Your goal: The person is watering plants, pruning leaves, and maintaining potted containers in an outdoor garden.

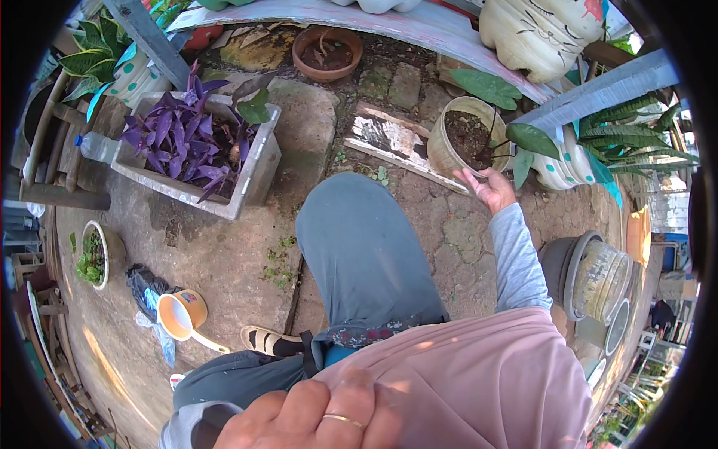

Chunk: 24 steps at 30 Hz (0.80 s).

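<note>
My right hand (pixel 491 190) reaches forward to the near side of a cream plant pot (pixel 443 146) and grips it low at the edge. The pot holds dark soil (pixel 467 135) and a plant with a thin stem and a few broad green leaves (pixel 532 139). It stands at the right end of a worn white-and-brown slab (pixel 389 141). Close to the camera, my left hand (pixel 314 415), with a ring on one finger, is curled against the pink cloth (pixel 479 374) over my body; what is inside its fingers is hidden.
Left stands a grey trough (pixel 250 179) of purple-leaved plants. A clay pot (pixel 327 73) sits far ahead under a raised board (pixel 404 22). An orange dipper (pixel 182 314) and a small pot (pixel 112 251) lie left. Stacked tubs (pixel 576 277) stand right.
</note>
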Motion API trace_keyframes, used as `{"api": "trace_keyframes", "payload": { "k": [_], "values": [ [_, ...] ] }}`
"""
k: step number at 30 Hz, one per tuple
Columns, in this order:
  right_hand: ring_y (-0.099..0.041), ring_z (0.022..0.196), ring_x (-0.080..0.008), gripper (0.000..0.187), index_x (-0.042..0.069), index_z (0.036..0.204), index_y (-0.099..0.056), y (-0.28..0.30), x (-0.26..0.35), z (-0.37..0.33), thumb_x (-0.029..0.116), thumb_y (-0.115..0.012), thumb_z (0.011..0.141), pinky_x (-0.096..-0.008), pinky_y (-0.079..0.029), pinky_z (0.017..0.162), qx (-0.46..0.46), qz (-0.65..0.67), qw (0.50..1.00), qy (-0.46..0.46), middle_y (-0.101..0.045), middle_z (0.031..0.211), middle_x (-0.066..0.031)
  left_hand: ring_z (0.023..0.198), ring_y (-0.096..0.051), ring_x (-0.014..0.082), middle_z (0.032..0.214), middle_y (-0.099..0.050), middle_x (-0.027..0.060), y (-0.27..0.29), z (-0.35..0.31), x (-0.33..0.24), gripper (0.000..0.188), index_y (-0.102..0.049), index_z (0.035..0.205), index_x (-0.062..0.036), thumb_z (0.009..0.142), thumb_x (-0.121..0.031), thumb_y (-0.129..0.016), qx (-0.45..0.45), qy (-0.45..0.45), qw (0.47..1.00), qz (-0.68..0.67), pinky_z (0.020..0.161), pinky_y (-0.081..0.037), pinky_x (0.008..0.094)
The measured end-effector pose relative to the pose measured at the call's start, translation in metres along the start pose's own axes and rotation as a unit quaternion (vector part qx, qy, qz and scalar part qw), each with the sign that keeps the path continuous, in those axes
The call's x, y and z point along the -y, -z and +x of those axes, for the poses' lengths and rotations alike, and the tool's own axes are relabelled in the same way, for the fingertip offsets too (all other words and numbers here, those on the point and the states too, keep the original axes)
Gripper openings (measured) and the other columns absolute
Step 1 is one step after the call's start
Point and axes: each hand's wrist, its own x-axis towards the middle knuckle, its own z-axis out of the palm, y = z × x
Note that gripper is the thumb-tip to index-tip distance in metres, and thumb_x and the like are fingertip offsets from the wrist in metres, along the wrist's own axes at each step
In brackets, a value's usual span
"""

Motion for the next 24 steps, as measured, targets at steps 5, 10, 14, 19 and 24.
{"api": "trace_keyframes", "payload": {
  "k": [5, 10, 14, 19, 24],
  "values": [
    [-0.039, 0.104, -0.0552, 0.042, -0.008, 0.122, -0.022, 0.061, 0.006, -0.031, -0.007, -0.031, 0.081, -0.0519, -0.048, 0.083, -0.045, 0.004, 0.999, 0.017, -0.035, 0.121, -0.0291, 0.079, -0.054, 0.0257, 0.096, -0.055, 0.0146, 0.008, -0.017, 0.005, 0.033, -0.054, 0.101, 0.0009, 0.069, -0.003, -0.051, 0.070, 0.067, 0.993, -0.071, 0.063, -0.044, 0.0298],
    [-0.038, 0.104, -0.0565, 0.042, -0.014, 0.120, -0.020, 0.101, 0.025, -0.055, -0.004, -0.032, 0.081, -0.0443, -0.053, 0.079, -0.059, 0.014, 0.996, 0.058, -0.030, 0.122, -0.0338, 0.063, -0.055, 0.0229, 0.088, -0.057, 0.0115, -0.018, -0.040, 0.036, 0.030, -0.054, 0.090, -0.0007, 0.062, 0.000, -0.064, 0.085, 0.240, 0.964, -0.083, 0.058, -0.044, 0.0313],
    [-0.036, 0.106, -0.0567, 0.037, -0.014, 0.120, -0.021, 0.129, 0.065, -0.058, 0.001, -0.029, 0.087, -0.0447, -0.053, 0.079, -0.098, 0.075, 0.987, 0.107, -0.028, 0.123, -0.0343, 0.069, -0.056, 0.0258, 0.089, -0.057, 0.0132, -0.044, -0.053, 0.073, 0.031, -0.053, 0.093, -0.0007, 0.064, 0.000, -0.064, 0.052, 0.320, 0.944, -0.056, 0.062, -0.044, 0.0328],
    [-0.036, 0.107, -0.0546, 0.033, -0.015, 0.116, -0.028, 0.172, 0.107, -0.020, 0.003, -0.029, 0.088, -0.0426, -0.053, 0.079, -0.123, 0.111, 0.978, 0.126, -0.028, 0.123, -0.0337, 0.060, -0.055, 0.0210, 0.085, -0.057, 0.0132, -0.062, -0.105, 0.112, 0.023, -0.052, 0.091, 0.0008, 0.069, 0.005, -0.058, -0.028, 0.384, 0.923, -0.010, 0.055, -0.043, 0.0305],
    [-0.038, 0.107, -0.0530, 0.033, -0.013, 0.116, -0.030, 0.205, 0.124, 0.000, 0.003, -0.030, 0.087, -0.0412, -0.054, 0.076, -0.205, 0.083, 0.969, 0.108, -0.032, 0.122, -0.0309, 0.060, -0.053, 0.0164, 0.082, -0.057, 0.0102, -0.076, -0.159, 0.144, 0.019, -0.052, 0.090, 0.0014, 0.072, 0.006, -0.055, -0.050, 0.432, 0.899, -0.057, 0.051, -0.042, 0.0258]
  ]
}}
